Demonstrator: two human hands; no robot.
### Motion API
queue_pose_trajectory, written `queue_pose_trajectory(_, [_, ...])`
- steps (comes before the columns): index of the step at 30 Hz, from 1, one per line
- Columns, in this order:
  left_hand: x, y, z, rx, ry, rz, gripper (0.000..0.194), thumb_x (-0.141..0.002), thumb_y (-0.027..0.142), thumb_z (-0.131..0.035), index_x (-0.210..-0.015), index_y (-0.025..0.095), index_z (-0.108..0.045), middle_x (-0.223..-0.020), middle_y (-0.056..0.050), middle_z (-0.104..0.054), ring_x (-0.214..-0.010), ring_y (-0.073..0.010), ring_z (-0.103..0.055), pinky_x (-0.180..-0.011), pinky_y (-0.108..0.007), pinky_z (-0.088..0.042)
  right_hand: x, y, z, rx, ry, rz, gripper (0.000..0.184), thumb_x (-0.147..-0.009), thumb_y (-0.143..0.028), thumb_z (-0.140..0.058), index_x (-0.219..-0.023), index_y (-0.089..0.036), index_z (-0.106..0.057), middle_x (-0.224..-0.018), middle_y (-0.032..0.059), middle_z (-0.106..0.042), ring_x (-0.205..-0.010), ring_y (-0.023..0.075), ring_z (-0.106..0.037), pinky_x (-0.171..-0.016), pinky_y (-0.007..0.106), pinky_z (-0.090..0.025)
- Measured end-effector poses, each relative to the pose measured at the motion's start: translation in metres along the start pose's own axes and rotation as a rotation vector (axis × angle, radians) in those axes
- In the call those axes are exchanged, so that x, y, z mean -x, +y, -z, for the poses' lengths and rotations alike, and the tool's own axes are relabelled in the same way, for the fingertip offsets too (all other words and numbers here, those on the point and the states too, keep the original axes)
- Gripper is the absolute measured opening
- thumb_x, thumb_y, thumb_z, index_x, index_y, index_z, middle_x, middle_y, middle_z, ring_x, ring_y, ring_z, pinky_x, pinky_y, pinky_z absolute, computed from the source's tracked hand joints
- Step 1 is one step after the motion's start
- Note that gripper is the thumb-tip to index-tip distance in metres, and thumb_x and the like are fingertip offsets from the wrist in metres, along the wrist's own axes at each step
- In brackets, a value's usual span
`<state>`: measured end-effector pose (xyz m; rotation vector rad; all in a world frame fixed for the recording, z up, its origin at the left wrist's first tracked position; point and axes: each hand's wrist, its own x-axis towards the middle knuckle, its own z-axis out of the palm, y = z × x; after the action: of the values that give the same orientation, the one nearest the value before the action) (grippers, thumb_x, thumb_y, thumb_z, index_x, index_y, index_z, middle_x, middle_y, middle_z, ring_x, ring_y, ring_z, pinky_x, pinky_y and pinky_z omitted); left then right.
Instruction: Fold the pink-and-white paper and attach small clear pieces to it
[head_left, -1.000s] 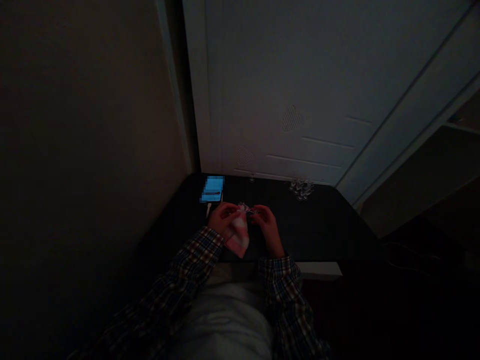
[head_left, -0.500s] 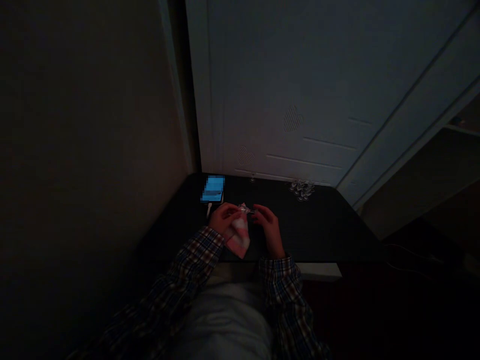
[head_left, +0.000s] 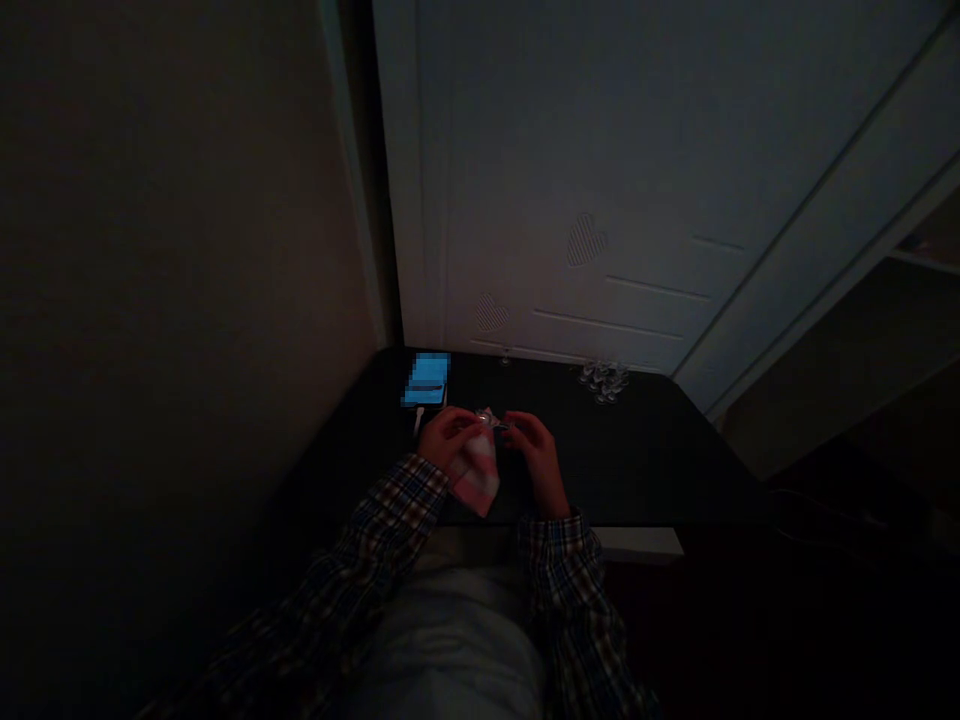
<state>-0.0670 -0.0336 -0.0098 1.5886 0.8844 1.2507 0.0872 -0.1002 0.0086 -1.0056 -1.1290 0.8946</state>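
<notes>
My left hand [head_left: 448,437] is closed on a pink-and-white cloth [head_left: 478,482], which hangs down toward the table's front edge. At the cloth's top, between my two hands, is a small clear stemmed piece [head_left: 486,419] that looks like a tiny goblet. The cloth is partly wrapped around its left end. My right hand [head_left: 532,440] pinches the other end of this piece with thumb and fingertips. Dim light and the fingers hide its exact shape.
A lit phone [head_left: 426,380] with a white cable [head_left: 418,420] lies at the back left of the dark table [head_left: 637,460]. Several similar clear stemmed pieces [head_left: 603,381] cluster at the back right. A single one [head_left: 505,356] stands near the white panel [head_left: 540,200] behind.
My right hand has shifted very slightly at the small clear piece, which appears turned a little. My left hand and the cloth stay nearly in place. The panel looks a little lighter.
</notes>
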Motion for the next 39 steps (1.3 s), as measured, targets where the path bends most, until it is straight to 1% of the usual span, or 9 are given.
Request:
queue_pose_trajectory(3, [0.000,-0.002,-0.001,0.009,-0.008,0.008,0.022,-0.065,0.032,-0.063,-0.080,0.017,-0.059,-0.085,-0.004,-0.059,-0.082,-0.0165,-0.057,-0.077,-0.033,-0.046,-0.001,0.001,0.000,0.014,-0.015,0.015,0.026,-0.074,-0.030,-0.056,-0.098,-0.021,-0.057,-0.105,0.0051,-0.059,-0.089,0.0165,-0.057,-0.068,0.025,-0.049])
queue_pose_trajectory(8, [0.000,-0.005,-0.003,0.085,-0.019,0.029,0.025,-0.065,0.032,-0.063,-0.084,0.017,-0.057,-0.090,-0.005,-0.061,-0.086,-0.0165,-0.058,-0.081,-0.035,-0.045,-0.002,0.004,0.000,0.044,0.009,0.044,0.026,-0.074,-0.030,-0.055,-0.098,-0.021,-0.057,-0.105,0.0045,-0.059,-0.090,0.0164,-0.057,-0.069,0.026,-0.049])
queue_pose_trajectory(11, [-0.001,-0.009,-0.003,0.119,-0.039,0.045,0.028,-0.063,0.030,-0.064,-0.086,0.016,-0.056,-0.091,-0.006,-0.061,-0.088,-0.0169,-0.058,-0.082,-0.036,-0.045,-0.003,0.006,0.001,0.050,0.005,0.041,0.025,-0.074,-0.030,-0.054,-0.097,-0.021,-0.058,-0.105,0.0047,-0.059,-0.090,0.0167,-0.057,-0.068,0.026,-0.049])
queue_pose_trajectory(14, [-0.002,-0.010,-0.002,0.104,-0.034,0.051,0.029,-0.062,0.028,-0.065,-0.087,0.017,-0.056,-0.091,-0.005,-0.061,-0.087,-0.0171,-0.058,-0.081,-0.036,-0.045,-0.003,0.009,0.002,0.055,0.006,0.027,0.025,-0.074,-0.029,-0.054,-0.098,-0.021,-0.057,-0.105,0.0047,-0.059,-0.089,0.0164,-0.057,-0.068,0.026,-0.049])
queue_pose_trajectory(20, [0.000,0.001,-0.002,0.044,-0.010,0.076,0.027,-0.060,0.028,-0.065,-0.084,0.018,-0.057,-0.086,-0.004,-0.060,-0.082,-0.0165,-0.057,-0.078,-0.034,-0.046,-0.005,0.014,0.002,0.098,0.028,-0.046,0.025,-0.074,-0.027,-0.053,-0.097,-0.019,-0.057,-0.095,0.0055,-0.063,-0.080,0.0157,-0.061,-0.060,0.024,-0.048])
queue_pose_trajectory(23, [0.000,0.003,-0.002,0.043,-0.014,0.078,0.027,-0.060,0.028,-0.066,-0.083,0.018,-0.058,-0.085,-0.003,-0.060,-0.081,-0.0164,-0.057,-0.077,-0.034,-0.046,-0.005,0.015,0.002,0.134,0.031,-0.032,0.024,-0.074,-0.024,-0.051,-0.096,-0.019,-0.057,-0.095,0.0052,-0.063,-0.080,0.0156,-0.061,-0.060,0.024,-0.048])
queue_pose_trajectory(31, [-0.002,-0.004,-0.003,0.085,0.012,0.068,0.028,-0.058,0.028,-0.067,-0.082,0.017,-0.056,-0.084,-0.003,-0.060,-0.081,-0.0159,-0.058,-0.078,-0.035,-0.046,-0.006,0.019,0.002,0.238,0.030,0.002,0.024,-0.073,-0.020,-0.048,-0.094,-0.020,-0.058,-0.094,0.0027,-0.063,-0.083,0.0154,-0.060,-0.065,0.024,-0.048])
queue_pose_trajectory(35, [-0.003,-0.006,-0.003,0.112,0.002,0.090,0.030,-0.057,0.029,-0.068,-0.081,0.017,-0.055,-0.082,-0.002,-0.060,-0.080,-0.0156,-0.058,-0.077,-0.035,-0.046,-0.006,0.019,0.001,0.239,0.030,0.001,0.023,-0.072,-0.021,-0.049,-0.093,-0.020,-0.059,-0.093,0.0024,-0.063,-0.083,0.0157,-0.060,-0.066,0.025,-0.048])
queue_pose_trajectory(39, [-0.003,-0.008,-0.004,0.105,0.023,0.100,0.030,-0.055,0.028,-0.068,-0.079,0.017,-0.054,-0.080,-0.001,-0.059,-0.078,-0.0151,-0.058,-0.076,-0.034,-0.046,-0.004,0.016,0.000,0.233,0.024,0.009,0.022,-0.073,-0.022,-0.048,-0.092,-0.021,-0.059,-0.092,0.0021,-0.063,-0.081,0.0154,-0.060,-0.065,0.025,-0.048])
